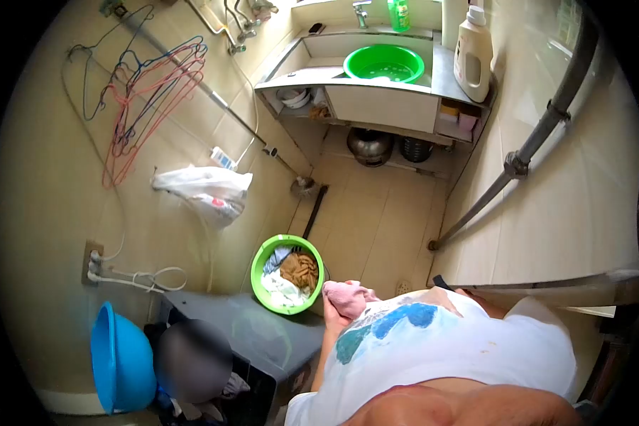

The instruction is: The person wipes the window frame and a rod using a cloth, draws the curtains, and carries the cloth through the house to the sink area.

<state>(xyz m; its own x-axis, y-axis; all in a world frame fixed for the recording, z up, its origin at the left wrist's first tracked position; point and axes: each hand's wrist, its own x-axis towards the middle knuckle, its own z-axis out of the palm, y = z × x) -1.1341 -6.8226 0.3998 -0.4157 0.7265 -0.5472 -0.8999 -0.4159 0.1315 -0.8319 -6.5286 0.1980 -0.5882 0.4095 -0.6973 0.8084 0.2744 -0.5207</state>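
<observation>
View from above a person in a white shirt (468,341), standing in a narrow tiled washroom. The left hand (334,312) is held against the chest, fingers clenched around a pink cloth (348,296) bunched at the shirt front. The right hand is out of sight, so whether it is clenched or released cannot be told.

Just left of the pink cloth, a green basin (289,274) sits on the floor holding a brown cloth and pale laundry. Well beyond that basin, a second green basin (383,64) rests in the sink, with a detergent bottle (473,53) on the worktop beside it. Hangers (145,92) hang on the wall left of the sink.

This looks like sorting laundry, one piece lifted out. The next move likely calls for carrying the cloth clear of the body while keeping the grip.
</observation>
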